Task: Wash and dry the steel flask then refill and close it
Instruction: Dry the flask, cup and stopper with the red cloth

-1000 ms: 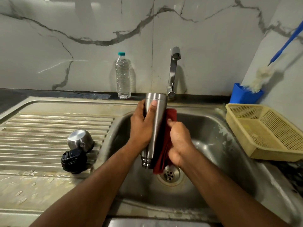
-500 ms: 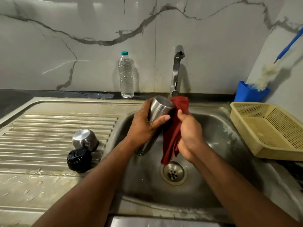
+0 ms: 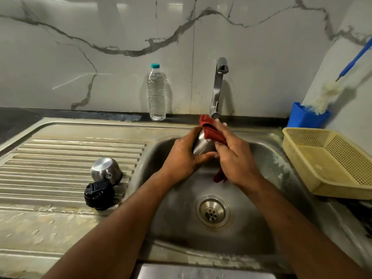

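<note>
Head view: the steel flask [image 3: 202, 143] is held tilted over the sink [image 3: 261, 228], just in front of the tap [image 3: 218, 87], its far end wrapped in a red cloth [image 3: 211, 131]. The left hand [image 3: 184, 158] grips the flask body, fingers curled round it from the left with the thumb across the near side. The right hand [image 3: 234, 158] presses the cloth against the flask, fingers curled over the fabric; a tail of cloth hangs below the palm. No water is seen running from the tap. On the ribbed drainboard [image 3: 70, 158] to the left, well apart from the flask, stand a steel cup lid [image 3: 106, 171] and, just beside it, a black stopper [image 3: 99, 195]. A clear water bottle [image 3: 156, 93] stands at the far wall; a yellow basket [image 3: 332, 160] and a blue holder [image 3: 307, 117] with a brush sit to the right. Assessment: washing appears done and drying is under way; refilling, presumably from the bottle, and fitting stopper and lid remain. Against the earlier frames: the flask, upright a second ago with the cloth along its right side, has been tipped over and carried farther towards the tap, and the cloth has moved up to cover its far end. Lid and stopper are unmoved.
</note>
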